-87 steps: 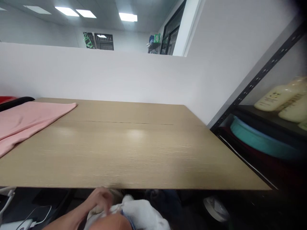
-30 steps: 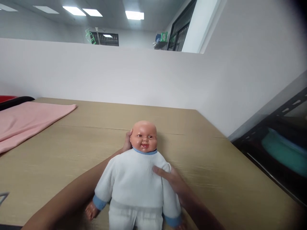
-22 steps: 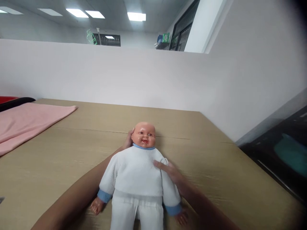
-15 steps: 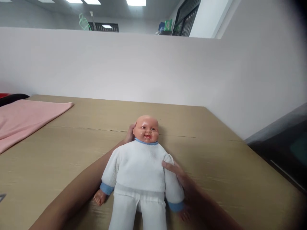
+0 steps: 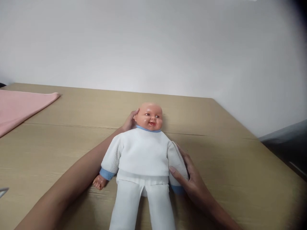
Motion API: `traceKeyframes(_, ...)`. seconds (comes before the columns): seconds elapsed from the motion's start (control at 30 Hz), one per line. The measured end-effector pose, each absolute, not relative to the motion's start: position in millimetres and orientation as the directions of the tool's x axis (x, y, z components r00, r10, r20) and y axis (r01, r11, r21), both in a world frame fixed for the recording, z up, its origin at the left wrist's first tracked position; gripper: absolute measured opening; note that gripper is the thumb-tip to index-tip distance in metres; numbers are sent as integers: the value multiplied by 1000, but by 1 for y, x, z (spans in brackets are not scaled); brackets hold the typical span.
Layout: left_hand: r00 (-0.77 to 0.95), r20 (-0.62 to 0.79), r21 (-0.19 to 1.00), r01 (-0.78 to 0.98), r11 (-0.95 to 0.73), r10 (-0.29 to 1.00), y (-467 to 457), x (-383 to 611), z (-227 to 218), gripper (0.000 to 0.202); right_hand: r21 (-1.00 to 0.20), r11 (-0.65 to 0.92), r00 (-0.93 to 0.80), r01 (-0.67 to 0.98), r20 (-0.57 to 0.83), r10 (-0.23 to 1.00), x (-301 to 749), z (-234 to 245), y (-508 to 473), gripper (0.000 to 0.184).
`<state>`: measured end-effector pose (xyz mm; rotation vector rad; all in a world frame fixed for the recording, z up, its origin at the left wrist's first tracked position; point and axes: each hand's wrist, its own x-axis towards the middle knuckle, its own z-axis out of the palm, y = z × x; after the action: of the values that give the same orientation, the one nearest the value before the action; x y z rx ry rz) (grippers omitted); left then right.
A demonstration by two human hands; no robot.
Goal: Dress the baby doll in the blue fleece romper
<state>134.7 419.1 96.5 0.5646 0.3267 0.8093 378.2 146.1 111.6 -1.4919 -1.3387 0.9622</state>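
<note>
A baby doll (image 5: 145,151) in a white fleece top with blue collar and cuffs and white trousers lies face up, its head away from me. My left hand (image 5: 130,120) cups the side of the doll's head, with most of its fingers hidden behind it. Around the doll's sleeve on the right side, my right hand (image 5: 190,175) has its thumb on top and its fingers along the outer edge. The doll's feet are beyond the bottom of the view.
A pink cloth (image 5: 21,107) lies on the tan table (image 5: 72,137) at the far left. Behind the table stands a pale wall (image 5: 134,44). Something dark (image 5: 287,147) is beside the right edge. A small shiny object (image 5: 3,191) shows at the left edge.
My view has tilted down, so the room above the wall has left the picture. My right hand has slid down the doll's sleeve toward its cuff. My left hand stays at the head.
</note>
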Motion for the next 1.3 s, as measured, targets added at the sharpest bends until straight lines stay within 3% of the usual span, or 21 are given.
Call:
traceKeyframes(0.1, 715, -119, 605, -498, 621, 689, 421, 124, 104, 67, -912, -7, 130, 409, 50, 990, 380, 113, 145, 87)
traceKeyframes(0.27, 741, -148, 612, -451, 649, 655, 420, 120, 111, 79, -911, -34, 157, 411, 35, 987, 380, 110, 144, 80)
traceKeyframes(0.43, 766, -93, 611, -460, 644, 636, 416, 123, 112, 77, -917, -58, 174, 395, 12, 985, 382, 109, 144, 81)
traceKeyframes(1.03, 573, -140, 663, -552, 506, 807, 403, 132, 123, 56, -888, -18, 122, 459, 43, 992, 387, 107, 143, 78)
traceKeyframes(1.3, 554, -164, 687, -529, 497, 816, 403, 132, 118, 59, -881, -14, 121, 473, 49, 991, 388, 108, 145, 76)
